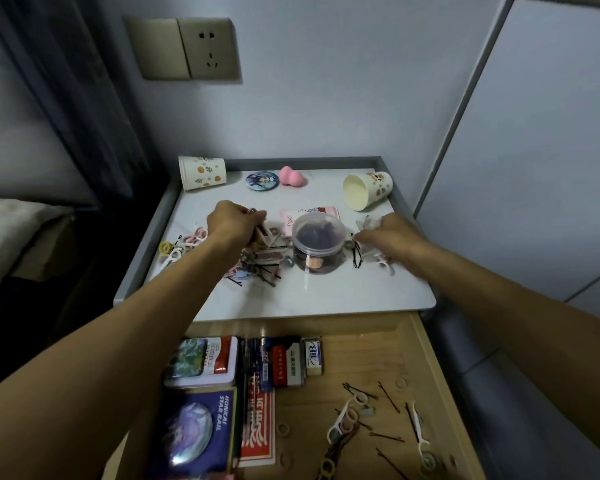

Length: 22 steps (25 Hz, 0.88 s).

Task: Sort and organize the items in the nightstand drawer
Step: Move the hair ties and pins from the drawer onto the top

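Nightstand top (326,292), centre of frame: white surface with a grey raised rim, cluttered with small items. The left hand (234,225), left of centre, has its fingers curled round a bunch of pink hair accessories (262,230), held just above a heap of hair ties and bobby pins (257,268). The right hand (392,240), right of centre, lies palm down with bent fingers on a clear plastic packet (369,225); whether they grip it cannot be told. Between the hands stands a clear round lidded container (318,242) with dark contents, and a pink card (309,214) lies just behind it. A cluster of pastel hair ties (184,242) sits at the left edge. Along the back are a paper cup (201,173) on its side, a round badge (262,180), a pink makeup sponge (292,176) and a second paper cup (367,191), also on its side, mouth toward the camera. The drawer (426,344) is open at the bottom of the frame. In its left part are a tin (201,362), a blue box (194,434), pens (257,365), a red packet (257,427) and an eraser (313,355); in its right part are loose bobby pins, small hair ties and floss picks (418,427). A wall socket (191,48) is at the upper left.
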Each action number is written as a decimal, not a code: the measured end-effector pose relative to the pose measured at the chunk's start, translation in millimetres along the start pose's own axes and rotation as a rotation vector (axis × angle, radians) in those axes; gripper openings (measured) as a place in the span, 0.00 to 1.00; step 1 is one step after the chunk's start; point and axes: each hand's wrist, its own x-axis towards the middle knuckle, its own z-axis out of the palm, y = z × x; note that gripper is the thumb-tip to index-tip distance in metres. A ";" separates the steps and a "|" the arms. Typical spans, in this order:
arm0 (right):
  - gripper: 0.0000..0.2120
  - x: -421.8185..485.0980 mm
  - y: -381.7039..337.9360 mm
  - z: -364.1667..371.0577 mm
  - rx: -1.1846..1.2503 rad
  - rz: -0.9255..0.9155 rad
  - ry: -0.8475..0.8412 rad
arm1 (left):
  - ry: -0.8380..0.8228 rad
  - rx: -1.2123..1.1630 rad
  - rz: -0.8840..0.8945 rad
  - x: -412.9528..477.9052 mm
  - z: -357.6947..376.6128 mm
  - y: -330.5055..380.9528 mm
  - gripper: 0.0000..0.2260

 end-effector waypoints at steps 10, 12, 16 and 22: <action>0.10 15.6 -0.8 -6.4 0.020 -0.029 0.029 | 0.081 0.361 0.179 3.2 0.6 -10.6 0.15; 0.08 18.2 -3.7 -8.7 0.150 -0.006 0.022 | 0.068 0.363 0.186 7.3 -0.3 -11.4 0.14; 0.04 28.5 -8.2 -8.6 0.479 0.112 0.045 | 0.067 0.362 0.186 16.4 -1.1 -15.0 0.13; 0.07 34.1 -3.2 -1.1 0.432 0.125 0.141 | 0.080 0.468 0.165 18.7 -0.7 -19.6 0.16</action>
